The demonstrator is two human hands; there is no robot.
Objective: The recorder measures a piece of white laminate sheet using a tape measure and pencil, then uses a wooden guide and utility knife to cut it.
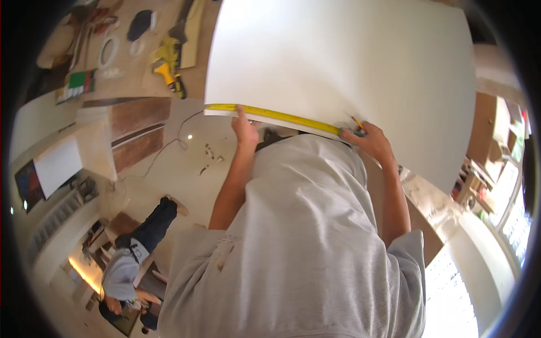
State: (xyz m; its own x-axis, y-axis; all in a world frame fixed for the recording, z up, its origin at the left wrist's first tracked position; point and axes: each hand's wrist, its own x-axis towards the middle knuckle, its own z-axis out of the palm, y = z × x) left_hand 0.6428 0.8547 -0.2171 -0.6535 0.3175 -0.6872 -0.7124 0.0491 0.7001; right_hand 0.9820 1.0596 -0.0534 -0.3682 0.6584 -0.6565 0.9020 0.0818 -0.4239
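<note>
A large white board (338, 50) lies in front of me, its near edge close to my body. Along that edge runs a yellow tape measure (287, 118), its blade stretched from the board's left corner to my right hand. My left hand (245, 130) grips the blade near its left end, one finger on top and the others partly hidden below the edge. My right hand (374, 142) is closed around the tape's case, which the fingers mostly cover. A pencil (357, 121) sticks out between those same fingers.
Yellow-and-black hand tools (164, 67), a white ring-shaped roll (108, 52) and a wooden strip (193, 34) lie on the bench at left. Below are wooden boxes (140, 119) and a cord (180, 138) on the floor. Another person (125, 273) works at lower left.
</note>
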